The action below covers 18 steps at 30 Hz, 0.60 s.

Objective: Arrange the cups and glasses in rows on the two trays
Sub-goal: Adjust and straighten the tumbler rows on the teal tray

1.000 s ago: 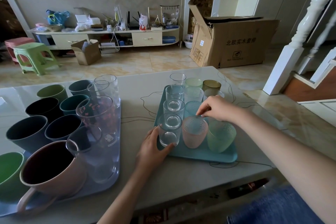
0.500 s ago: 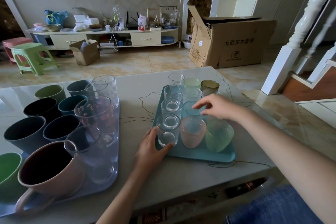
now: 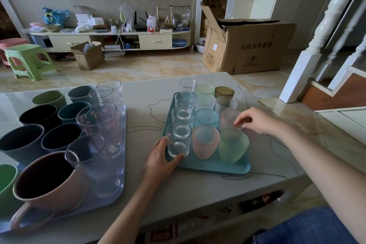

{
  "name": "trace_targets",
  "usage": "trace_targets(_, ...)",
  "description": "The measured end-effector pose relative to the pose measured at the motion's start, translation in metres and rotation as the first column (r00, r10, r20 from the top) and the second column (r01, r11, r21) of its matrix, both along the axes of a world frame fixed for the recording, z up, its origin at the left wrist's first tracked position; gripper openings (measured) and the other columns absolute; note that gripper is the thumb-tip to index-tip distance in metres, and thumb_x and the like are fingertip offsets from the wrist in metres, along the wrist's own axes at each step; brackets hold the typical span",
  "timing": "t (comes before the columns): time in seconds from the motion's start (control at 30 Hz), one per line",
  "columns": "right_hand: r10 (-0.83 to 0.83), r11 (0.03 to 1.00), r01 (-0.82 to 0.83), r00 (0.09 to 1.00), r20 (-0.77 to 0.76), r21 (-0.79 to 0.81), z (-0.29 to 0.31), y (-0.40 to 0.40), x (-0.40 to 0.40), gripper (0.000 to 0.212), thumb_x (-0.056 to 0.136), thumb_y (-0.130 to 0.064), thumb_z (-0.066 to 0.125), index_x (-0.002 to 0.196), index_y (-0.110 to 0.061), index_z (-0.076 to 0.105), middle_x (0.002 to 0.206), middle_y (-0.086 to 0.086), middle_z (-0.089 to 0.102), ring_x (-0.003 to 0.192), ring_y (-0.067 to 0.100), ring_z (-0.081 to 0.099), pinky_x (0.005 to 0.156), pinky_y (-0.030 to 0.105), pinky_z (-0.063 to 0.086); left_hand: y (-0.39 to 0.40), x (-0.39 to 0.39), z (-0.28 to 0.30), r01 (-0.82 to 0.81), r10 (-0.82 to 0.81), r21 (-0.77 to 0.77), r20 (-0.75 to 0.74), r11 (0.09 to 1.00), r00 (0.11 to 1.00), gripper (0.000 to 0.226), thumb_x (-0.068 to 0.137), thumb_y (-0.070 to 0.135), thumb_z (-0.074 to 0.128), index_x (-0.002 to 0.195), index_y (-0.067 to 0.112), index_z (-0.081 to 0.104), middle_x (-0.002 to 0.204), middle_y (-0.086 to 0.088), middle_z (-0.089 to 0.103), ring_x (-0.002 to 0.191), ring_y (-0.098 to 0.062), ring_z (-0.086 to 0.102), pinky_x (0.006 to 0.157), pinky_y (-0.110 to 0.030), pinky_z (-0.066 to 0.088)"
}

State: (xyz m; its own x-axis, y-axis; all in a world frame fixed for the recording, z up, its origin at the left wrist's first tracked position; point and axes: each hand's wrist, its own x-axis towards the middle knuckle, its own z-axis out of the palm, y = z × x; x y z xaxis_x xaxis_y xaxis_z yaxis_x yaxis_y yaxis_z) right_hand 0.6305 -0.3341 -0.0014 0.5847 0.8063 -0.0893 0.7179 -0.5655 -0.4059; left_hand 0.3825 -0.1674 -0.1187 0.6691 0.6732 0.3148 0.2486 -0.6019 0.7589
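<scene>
A teal tray (image 3: pixel 210 166) holds three rows of small glasses, clear on the left and textured coloured ones in the middle and on the right. My left hand (image 3: pixel 160 157) curls around the nearest clear glass (image 3: pixel 179 141) at the tray's near left corner. My right hand (image 3: pixel 257 121) hovers at the right row with its fingers loosely curled. Its fingertips are beside the rim of a pale pink glass (image 3: pixel 228 116), behind a green glass (image 3: pixel 233 146). A lavender tray (image 3: pixel 118 182) on the left carries dark cups (image 3: pixel 21 142), a pink mug (image 3: pixel 51 186) and tall clear glasses (image 3: pixel 99 123).
A clear glass (image 3: pixel 188 85), a pale green one (image 3: pixel 205 89) and an amber one (image 3: pixel 224 92) stand at the teal tray's far end. The table's edge (image 3: pixel 293 176) runs close to the right of the tray. A cardboard box (image 3: pixel 247 47) and stair posts stand beyond.
My right hand has slid to the right off the middle of the teal tray, uncovering the pale pink glass in the right row. My left hand stays on the near clear glass.
</scene>
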Motion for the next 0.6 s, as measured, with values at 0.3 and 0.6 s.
trace_targets(0.3,0.082,0.996,-0.082,0.996,-0.045,-0.017,-0.0007,0.0038,0.0,0.023,0.084,0.002,0.064,0.099,-0.013,0.073,0.094,-0.001,0.071,0.089,0.012,0.065,0.083,0.022,0.048,0.0006,-0.0001,-0.0013,-0.009,0.009,0.001,-0.025,1.0,1.0,0.058,0.063,0.064,0.058,0.111,0.031,0.053,0.112,0.02,0.053,0.104,0.001,0.049,0.083,-0.02,0.04)
trace_targets(0.6,0.085,0.994,-0.087,0.996,-0.026,-0.071,0.0026,0.0048,-0.0011,0.033,0.084,0.009,0.058,0.104,-0.013,0.072,0.1,0.001,0.07,0.08,0.004,0.06,0.075,0.016,0.044,-0.0006,-0.0005,0.0005,-0.01,0.01,-0.003,-0.037,1.0,0.999,0.059,0.063,0.064,0.058,0.11,0.028,0.053,0.11,0.019,0.053,0.1,0.003,0.047,0.081,-0.02,0.038)
